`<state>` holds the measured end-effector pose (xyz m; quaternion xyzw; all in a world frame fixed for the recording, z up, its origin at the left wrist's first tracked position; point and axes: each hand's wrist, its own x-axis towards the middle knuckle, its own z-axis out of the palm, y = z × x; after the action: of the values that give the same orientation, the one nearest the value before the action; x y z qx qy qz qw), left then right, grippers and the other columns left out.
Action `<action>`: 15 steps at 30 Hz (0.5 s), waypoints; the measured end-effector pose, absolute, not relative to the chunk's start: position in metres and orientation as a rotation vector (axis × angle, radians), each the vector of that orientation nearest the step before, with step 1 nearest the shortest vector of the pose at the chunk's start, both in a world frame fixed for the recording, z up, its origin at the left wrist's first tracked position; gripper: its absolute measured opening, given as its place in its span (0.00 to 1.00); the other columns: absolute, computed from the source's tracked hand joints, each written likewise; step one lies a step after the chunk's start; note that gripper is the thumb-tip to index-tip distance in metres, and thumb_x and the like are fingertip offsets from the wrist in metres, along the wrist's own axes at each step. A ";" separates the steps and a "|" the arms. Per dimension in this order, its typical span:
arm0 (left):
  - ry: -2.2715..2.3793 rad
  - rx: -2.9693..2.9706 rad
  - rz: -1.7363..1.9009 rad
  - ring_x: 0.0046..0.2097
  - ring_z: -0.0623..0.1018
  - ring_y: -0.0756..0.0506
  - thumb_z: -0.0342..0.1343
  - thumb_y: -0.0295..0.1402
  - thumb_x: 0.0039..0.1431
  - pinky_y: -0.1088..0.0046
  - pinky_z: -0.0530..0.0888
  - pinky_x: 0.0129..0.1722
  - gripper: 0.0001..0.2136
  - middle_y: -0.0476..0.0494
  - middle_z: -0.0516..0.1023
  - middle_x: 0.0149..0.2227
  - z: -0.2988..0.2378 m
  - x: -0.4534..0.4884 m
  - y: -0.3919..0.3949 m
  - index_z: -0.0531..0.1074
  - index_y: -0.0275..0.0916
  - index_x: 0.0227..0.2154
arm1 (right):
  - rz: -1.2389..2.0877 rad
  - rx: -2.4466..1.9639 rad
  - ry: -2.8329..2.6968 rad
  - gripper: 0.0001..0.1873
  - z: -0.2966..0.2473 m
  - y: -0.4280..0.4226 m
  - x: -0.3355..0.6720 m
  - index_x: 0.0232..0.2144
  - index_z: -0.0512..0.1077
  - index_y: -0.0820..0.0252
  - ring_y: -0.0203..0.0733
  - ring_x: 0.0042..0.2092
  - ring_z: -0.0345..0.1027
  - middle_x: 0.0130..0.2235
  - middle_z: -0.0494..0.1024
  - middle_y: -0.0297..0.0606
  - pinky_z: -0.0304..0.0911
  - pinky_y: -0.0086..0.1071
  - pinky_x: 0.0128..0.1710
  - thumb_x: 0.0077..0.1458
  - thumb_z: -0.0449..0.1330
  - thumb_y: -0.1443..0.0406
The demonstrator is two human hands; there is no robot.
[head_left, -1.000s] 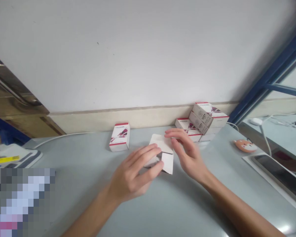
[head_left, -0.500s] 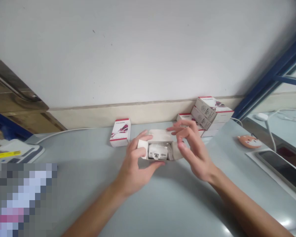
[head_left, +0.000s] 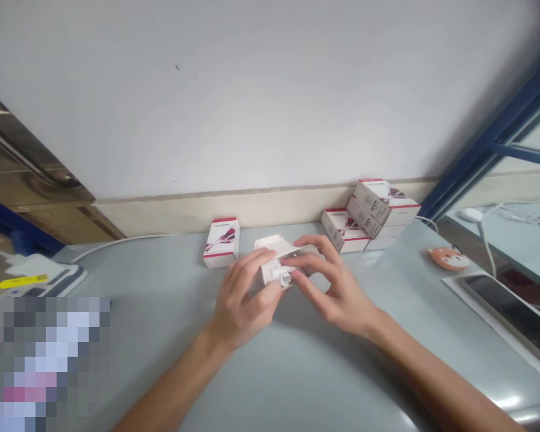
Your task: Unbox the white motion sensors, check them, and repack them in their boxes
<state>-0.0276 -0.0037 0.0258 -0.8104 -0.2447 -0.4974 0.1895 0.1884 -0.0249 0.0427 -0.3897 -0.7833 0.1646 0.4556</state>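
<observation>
Left hand [head_left: 245,297] and right hand [head_left: 337,291] held an opened white carton [head_left: 270,243] between them over the desk [head_left: 130,273]; white component [head_left: 279,275] visible inside.

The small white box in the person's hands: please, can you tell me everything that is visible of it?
The small white cardboard box is open, with a plain white flap standing out at its far side. A white plastic part shows inside. The box is held over the grey table between the left hand and the right hand, whose fingers hide much of it.
</observation>
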 end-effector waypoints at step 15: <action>-0.849 -2.251 -1.570 0.57 0.80 0.40 0.72 0.27 0.56 0.54 0.80 0.55 0.22 0.40 0.75 0.55 0.017 -0.042 0.011 0.65 0.47 0.45 | 0.680 -1.524 -1.801 0.09 0.001 0.007 0.200 0.43 0.77 0.54 0.45 0.35 0.72 0.34 0.81 0.36 0.65 0.39 0.39 0.66 0.59 0.59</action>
<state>-0.0423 0.0108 0.0172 -0.7765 -0.2928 -0.5415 0.1342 0.2003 0.0066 0.0005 -0.5844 -0.6909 0.2606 0.3365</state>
